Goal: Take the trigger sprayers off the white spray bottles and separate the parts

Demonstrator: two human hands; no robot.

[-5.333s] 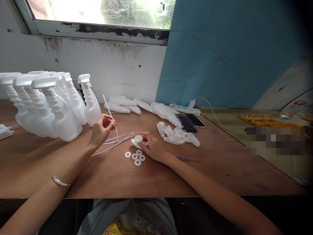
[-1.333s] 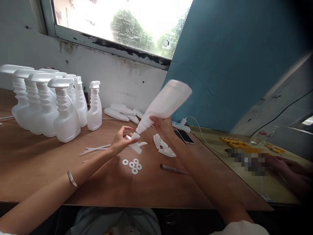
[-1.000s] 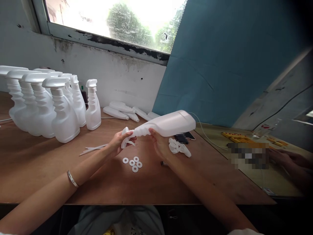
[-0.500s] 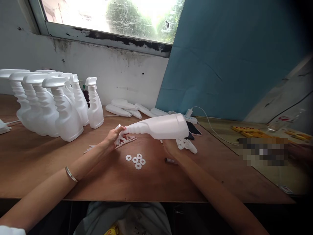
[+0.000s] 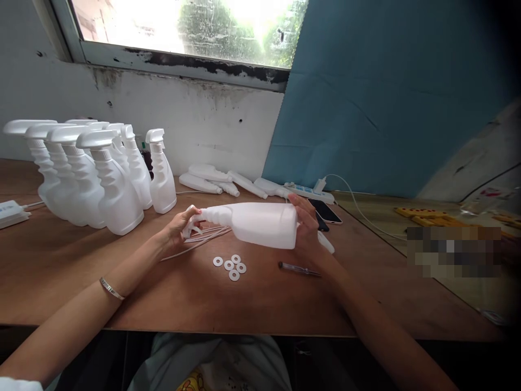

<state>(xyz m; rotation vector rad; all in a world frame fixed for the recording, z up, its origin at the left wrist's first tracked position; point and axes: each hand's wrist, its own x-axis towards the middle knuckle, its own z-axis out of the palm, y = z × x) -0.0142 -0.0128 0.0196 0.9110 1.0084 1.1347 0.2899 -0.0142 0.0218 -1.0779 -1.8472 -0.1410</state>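
The left hand (image 5: pixel 179 225) grips the trigger spray head (image 5: pixel 188 232) at the neck of the white plastic bottle (image 5: pixel 260 224), held horizontally above the table (image 5: pixel 183 304). The right hand (image 5: pixel 306 225) contacts the bottle's base; its finger closure cannot be determined.

No lettering or number seems readable here.

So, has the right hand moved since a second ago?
Yes: the right hand has shifted rightward, judged against the white rings, and is now by the bottle's base.
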